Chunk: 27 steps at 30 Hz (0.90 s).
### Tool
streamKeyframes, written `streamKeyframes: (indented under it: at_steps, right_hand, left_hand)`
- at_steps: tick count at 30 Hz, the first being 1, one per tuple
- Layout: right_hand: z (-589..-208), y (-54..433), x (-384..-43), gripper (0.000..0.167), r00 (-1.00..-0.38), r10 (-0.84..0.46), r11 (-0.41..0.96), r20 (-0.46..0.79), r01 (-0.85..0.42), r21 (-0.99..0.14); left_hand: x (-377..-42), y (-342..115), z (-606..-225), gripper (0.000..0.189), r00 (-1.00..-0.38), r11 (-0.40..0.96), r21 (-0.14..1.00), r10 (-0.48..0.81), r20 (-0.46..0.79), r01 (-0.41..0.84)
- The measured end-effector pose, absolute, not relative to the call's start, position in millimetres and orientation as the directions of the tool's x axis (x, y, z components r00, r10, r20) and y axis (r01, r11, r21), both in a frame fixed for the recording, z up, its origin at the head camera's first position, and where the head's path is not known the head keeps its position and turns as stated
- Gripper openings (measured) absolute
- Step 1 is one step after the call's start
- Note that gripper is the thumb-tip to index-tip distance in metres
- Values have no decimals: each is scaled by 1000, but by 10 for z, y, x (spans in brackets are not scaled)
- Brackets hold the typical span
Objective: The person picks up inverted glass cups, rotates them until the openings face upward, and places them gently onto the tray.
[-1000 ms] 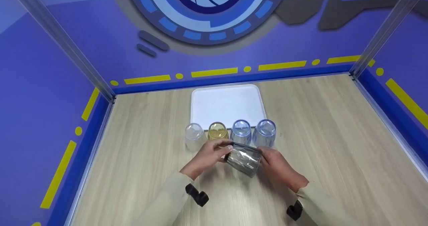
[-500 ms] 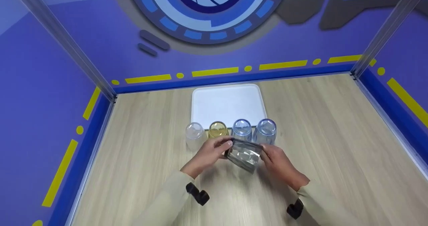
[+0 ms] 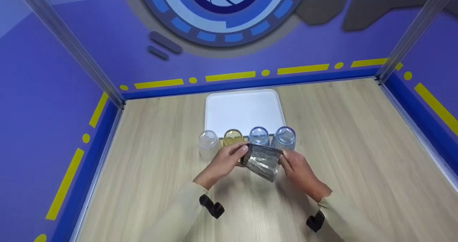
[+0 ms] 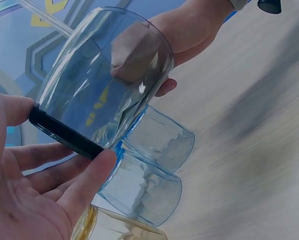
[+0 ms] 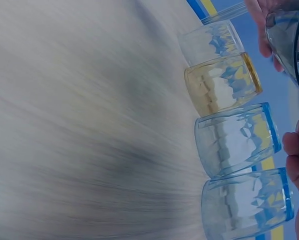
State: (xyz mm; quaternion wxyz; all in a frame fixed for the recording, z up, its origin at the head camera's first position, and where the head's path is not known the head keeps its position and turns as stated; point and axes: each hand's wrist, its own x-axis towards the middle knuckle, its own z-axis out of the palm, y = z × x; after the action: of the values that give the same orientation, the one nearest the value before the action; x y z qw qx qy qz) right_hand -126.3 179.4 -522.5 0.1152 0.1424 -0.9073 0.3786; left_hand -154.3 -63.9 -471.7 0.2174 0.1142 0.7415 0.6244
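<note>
A grey tinted drinking glass [image 3: 264,165] lies tilted on its side between both hands, above the table. My left hand [image 3: 222,160] grips its thick dark base, thumb on one side and fingers on the other, as the left wrist view shows. At the opposite, rim end, my right hand [image 3: 298,167] holds the glass by its edge. Just beyond stands a row of upside-down glasses: a clear one [image 3: 209,145], an amber one [image 3: 233,136] and two light blue ones, the nearer-to-middle blue glass [image 5: 237,140] and the end blue glass [image 5: 247,205].
A white rectangular tray [image 3: 245,111] lies behind the row, near the back wall. Blue printed walls [image 3: 229,64] enclose the wooden table [image 3: 157,163] at the back and sides. Black wrist mounts [image 3: 212,206] sit on the sleeves.
Both hands and the grey glass have shifted slightly away from the body, towards the row. The glass has turned a little in the hands. The standing glasses and tray have stayed put.
</note>
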Motion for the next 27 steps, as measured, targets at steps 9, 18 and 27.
streamKeyframes:
  at_steps: [9,18,27]
  right_hand:
    - [-5185,1797,-1278,21,-889,-164,680,428,-416,-604]
    - [-5131,1811,-1296,22,-851,-177,677,494,-470,-566]
    - [-5087,1817,-1319,26,-833,-175,685,525,-486,-542]
  left_hand:
    - [-1543,-631,-4683,45,-874,200,975,451,-183,-101]
    - [-1555,-635,-4671,46,-869,198,977,465,-168,-82]
    - [-1552,-634,-4642,44,-877,200,977,452,-160,-75]
